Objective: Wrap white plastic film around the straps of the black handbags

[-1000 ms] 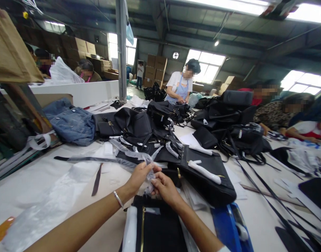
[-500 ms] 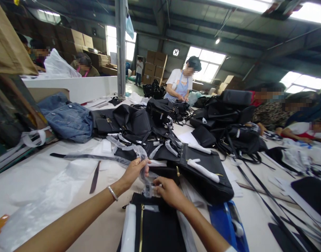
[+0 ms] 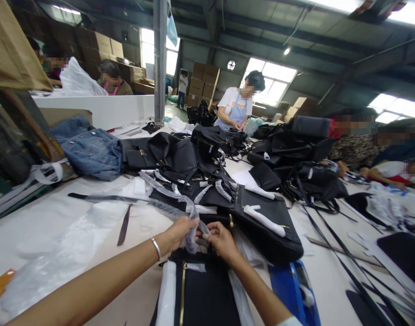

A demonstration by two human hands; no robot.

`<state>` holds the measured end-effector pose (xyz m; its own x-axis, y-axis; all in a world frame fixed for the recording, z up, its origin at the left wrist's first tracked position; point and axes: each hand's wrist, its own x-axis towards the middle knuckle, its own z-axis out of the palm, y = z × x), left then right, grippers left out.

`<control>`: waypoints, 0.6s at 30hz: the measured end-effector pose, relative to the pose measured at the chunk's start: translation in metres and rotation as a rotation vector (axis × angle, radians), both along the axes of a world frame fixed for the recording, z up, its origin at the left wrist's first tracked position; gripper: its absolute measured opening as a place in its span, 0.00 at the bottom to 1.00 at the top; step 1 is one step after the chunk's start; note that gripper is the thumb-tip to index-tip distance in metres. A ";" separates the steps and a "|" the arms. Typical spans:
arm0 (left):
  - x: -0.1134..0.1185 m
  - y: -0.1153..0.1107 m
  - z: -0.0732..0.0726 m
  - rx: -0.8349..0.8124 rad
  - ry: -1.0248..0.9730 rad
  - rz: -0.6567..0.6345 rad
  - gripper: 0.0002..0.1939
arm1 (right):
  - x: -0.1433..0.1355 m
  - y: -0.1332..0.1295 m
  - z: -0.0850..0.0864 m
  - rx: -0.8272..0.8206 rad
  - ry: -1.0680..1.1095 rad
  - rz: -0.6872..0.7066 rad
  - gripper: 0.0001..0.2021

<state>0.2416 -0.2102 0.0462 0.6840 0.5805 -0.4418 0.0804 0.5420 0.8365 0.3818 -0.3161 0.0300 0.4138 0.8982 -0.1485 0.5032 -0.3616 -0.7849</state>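
Observation:
A black bag (image 3: 205, 294) with a gold zipper (image 3: 183, 294) lies in front of me, white wrapping along its sides. Just above its top edge, my left hand (image 3: 183, 232) pinches a strap (image 3: 193, 217) covered in clear plastic film. The strap runs off to the left across the table, ending in a bare black tip. My right hand (image 3: 221, 240) is closed at the fingertips on the strap's wrapped end, close to the bag's top. Exactly how that end meets the bag is hidden by the fingers. A silver bangle (image 3: 156, 249) circles my left wrist.
Another black bag (image 3: 261, 217) with wrapped handles lies beyond my right hand, over a blue plastic container (image 3: 288, 290). More black bags (image 3: 173, 154) pile up behind. Clear plastic sheeting (image 3: 61, 253) and a denim garment (image 3: 88, 149) lie left. A co-worker (image 3: 236, 104) stands across the table.
My left hand has moved down and slightly right with the strap, close beside my right hand. My right hand has shifted a little right, still at the strap's wrapped end.

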 end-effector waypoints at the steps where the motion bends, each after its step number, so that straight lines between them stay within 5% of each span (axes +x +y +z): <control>1: 0.004 0.000 0.002 -0.025 -0.013 0.001 0.13 | -0.002 -0.003 0.000 0.006 0.043 0.018 0.17; 5: 0.019 -0.003 0.007 -0.065 -0.068 0.039 0.10 | -0.004 -0.014 -0.002 0.003 0.126 0.083 0.10; 11: 0.024 -0.015 0.005 -0.017 -0.088 -0.029 0.16 | 0.004 -0.021 -0.012 -0.046 -0.032 0.117 0.04; 18: 0.020 -0.018 0.003 0.299 -0.123 -0.178 0.12 | 0.005 -0.025 0.004 -0.074 -0.106 0.246 0.12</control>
